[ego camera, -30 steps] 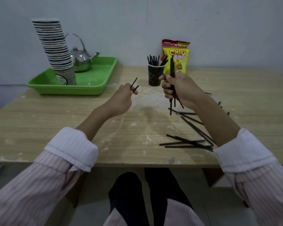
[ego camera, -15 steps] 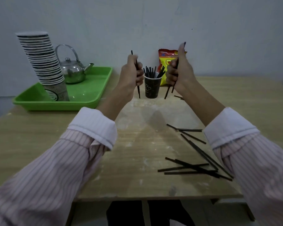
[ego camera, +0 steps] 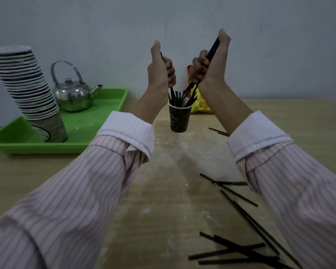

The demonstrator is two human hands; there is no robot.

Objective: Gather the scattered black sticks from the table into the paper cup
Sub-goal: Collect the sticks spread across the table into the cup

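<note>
The paper cup [ego camera: 179,118] stands right of the tray [ego camera: 97,121], behind loose sticks [ego camera: 226,251].

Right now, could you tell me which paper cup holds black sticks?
The lone dark cup on the table; the stacked cups sit on the green tray.

Both hands [ego camera: 161,68] [ego camera: 211,63] grip black sticks [ego camera: 211,50] above paper cup [ego camera: 179,118].

Both hands have been raised from the middle of the table and brought together above the paper cup [ego camera: 179,119]. The single stick [ego camera: 171,89] in the left hand [ego camera: 160,71] has been turned upright, and its lower end is now seen among the standing sticks [ego camera: 177,97] in the cup. The bundle of sticks [ego camera: 212,48] gripped by the right hand [ego camera: 211,65] has been lowered to the cup's rim.
</note>
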